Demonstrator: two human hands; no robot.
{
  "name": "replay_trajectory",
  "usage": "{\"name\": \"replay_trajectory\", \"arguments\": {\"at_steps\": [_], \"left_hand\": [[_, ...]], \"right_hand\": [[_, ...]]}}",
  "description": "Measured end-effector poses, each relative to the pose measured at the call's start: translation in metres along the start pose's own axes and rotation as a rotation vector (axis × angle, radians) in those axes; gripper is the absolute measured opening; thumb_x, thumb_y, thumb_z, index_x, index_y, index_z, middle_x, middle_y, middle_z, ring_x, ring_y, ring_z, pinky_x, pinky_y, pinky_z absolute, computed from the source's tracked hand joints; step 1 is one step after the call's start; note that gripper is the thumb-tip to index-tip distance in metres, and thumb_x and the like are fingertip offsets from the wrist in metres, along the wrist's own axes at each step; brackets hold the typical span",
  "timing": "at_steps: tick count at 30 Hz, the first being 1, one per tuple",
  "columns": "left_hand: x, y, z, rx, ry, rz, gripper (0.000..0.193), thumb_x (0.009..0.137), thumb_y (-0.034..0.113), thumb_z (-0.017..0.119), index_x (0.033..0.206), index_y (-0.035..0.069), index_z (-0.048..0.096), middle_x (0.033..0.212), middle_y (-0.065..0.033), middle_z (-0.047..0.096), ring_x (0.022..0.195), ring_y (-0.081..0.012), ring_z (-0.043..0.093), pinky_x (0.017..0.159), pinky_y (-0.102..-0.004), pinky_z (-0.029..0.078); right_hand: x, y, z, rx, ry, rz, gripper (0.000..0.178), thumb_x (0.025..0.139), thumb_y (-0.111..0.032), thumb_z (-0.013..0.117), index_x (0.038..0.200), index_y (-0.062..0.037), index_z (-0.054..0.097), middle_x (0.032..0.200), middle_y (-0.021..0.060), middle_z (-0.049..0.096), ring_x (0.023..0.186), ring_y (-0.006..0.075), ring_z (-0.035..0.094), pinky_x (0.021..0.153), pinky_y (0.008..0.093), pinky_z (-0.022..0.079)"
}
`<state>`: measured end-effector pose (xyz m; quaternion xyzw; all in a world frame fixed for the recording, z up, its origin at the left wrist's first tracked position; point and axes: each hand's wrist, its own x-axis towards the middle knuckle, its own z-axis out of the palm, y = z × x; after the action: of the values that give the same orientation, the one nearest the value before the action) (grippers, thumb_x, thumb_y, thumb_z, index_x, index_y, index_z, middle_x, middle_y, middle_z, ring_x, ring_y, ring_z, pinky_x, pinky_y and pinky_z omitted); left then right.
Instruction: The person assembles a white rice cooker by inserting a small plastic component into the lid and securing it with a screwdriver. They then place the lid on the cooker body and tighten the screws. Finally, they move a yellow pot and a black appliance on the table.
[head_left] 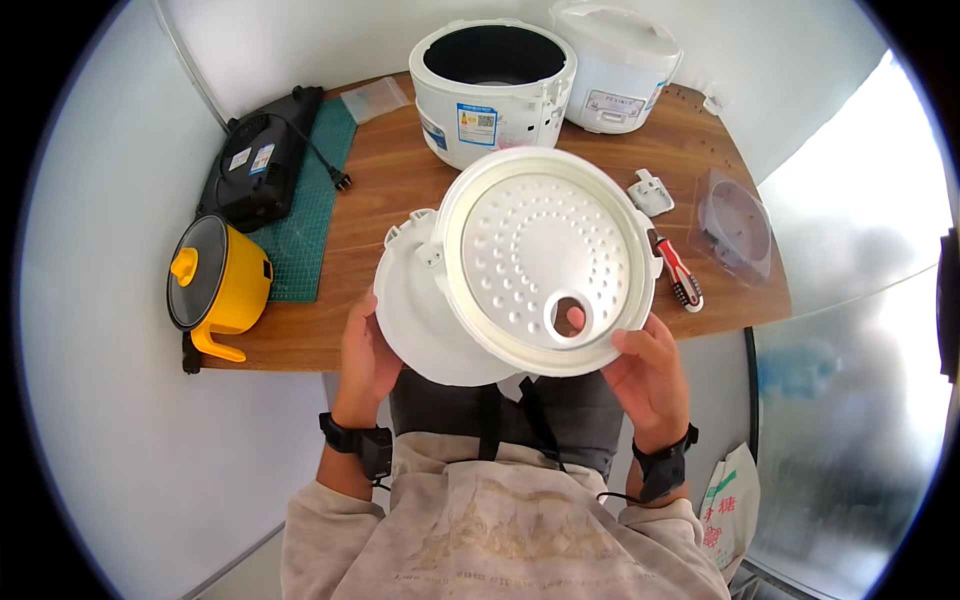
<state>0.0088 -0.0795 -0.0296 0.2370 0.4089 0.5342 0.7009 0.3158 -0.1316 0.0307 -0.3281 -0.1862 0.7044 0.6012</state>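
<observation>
Two white lid parts occupy our hands above the near side of the brown table (390, 180). At far left, we have the yellow pot (243, 285) upright at the table's edge, its handle toward us, perhaps parked there to spare the working space. Behind it, a black appliance (222, 190) lies partly over the green mat (305, 235), its plug resting near the mat's edge. Our left hand (368, 350) is closed about the left edge of the plain lid shell (415, 335); most fingers are hidden, so we cannot tell how tightly. The shell lies partly beneath the dimpled disc (545, 240), and we cannot tell whether the two are joined. Beyond them stands the lidless cooker body (485, 125), its dark cavity facing up. Our right hand (645, 375) pinches the disc's lower-right rim, thumb on the face and fingers behind, probably to keep it tilted toward our eyes; a fingertip shows through its round hole. Farther right, we have a lidded cooker (615, 85) at the back, a small white fitting (652, 193), a red-and-black screwdriver (680, 275) perhaps left within easy reach, and a clear plastic container (735, 225).
</observation>
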Motion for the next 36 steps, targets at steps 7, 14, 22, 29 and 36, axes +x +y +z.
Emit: {"name": "replay_trajectory", "arguments": {"at_steps": [7,14,22,29,36], "left_hand": [[-0.004,-0.002,-0.004,0.077,-0.053,-0.020,0.067,0.088,0.030,0.049,0.153,0.011,0.041,0.147,-0.0091,0.052,0.134,-0.0283,0.053,0.105,-0.0472,0.049],[0.004,-0.002,-0.023,0.138,-0.068,-0.055,0.076,0.083,0.031,0.054,0.154,0.009,0.039,0.146,-0.0109,0.052,0.134,-0.0285,0.053,0.105,-0.0468,0.049],[0.026,0.009,-0.013,0.103,-0.153,-0.019,0.072,0.091,0.033,0.047,0.155,0.001,0.037,0.153,-0.0125,0.049,0.139,-0.0265,0.048,0.117,-0.0406,0.036],[0.037,0.004,-0.013,0.090,-0.149,-0.032,0.065,0.097,0.033,0.039,0.153,-0.001,0.041,0.149,-0.0136,0.053,0.136,-0.0264,0.051,0.116,-0.0395,0.037],[0.035,0.005,-0.011,0.090,-0.165,-0.022,0.065,0.098,0.034,0.040,0.152,0.000,0.041,0.149,-0.0126,0.054,0.135,-0.0257,0.052,0.116,-0.0392,0.037]], "right_hand": [[0.013,0.010,-0.004,-0.027,0.026,-0.066,0.058,0.087,0.008,0.057,0.143,0.0043,0.043,0.134,0.0159,0.060,0.121,0.0270,0.063,0.107,0.0424,0.050],[0.013,-0.005,-0.020,-0.091,0.124,-0.223,0.056,0.087,0.008,0.058,0.141,0.0044,0.045,0.136,0.0159,0.059,0.124,0.0266,0.061,0.107,0.0411,0.051],[0.010,-0.012,-0.027,-0.232,0.114,-0.227,0.063,0.088,0.009,0.056,0.148,0.0045,0.036,0.138,0.0201,0.057,0.124,0.0300,0.062,0.105,0.0428,0.053],[0.015,-0.008,-0.016,-0.204,0.027,-0.251,0.058,0.090,0.009,0.058,0.145,0.0049,0.040,0.136,0.0200,0.059,0.118,0.0315,0.067,0.102,0.0444,0.056],[0.023,-0.012,-0.015,-0.253,-0.008,-0.120,0.050,0.095,0.002,0.055,0.142,0.0064,0.042,0.127,0.0201,0.064,0.105,0.0312,0.072,0.093,0.0412,0.060]]}}
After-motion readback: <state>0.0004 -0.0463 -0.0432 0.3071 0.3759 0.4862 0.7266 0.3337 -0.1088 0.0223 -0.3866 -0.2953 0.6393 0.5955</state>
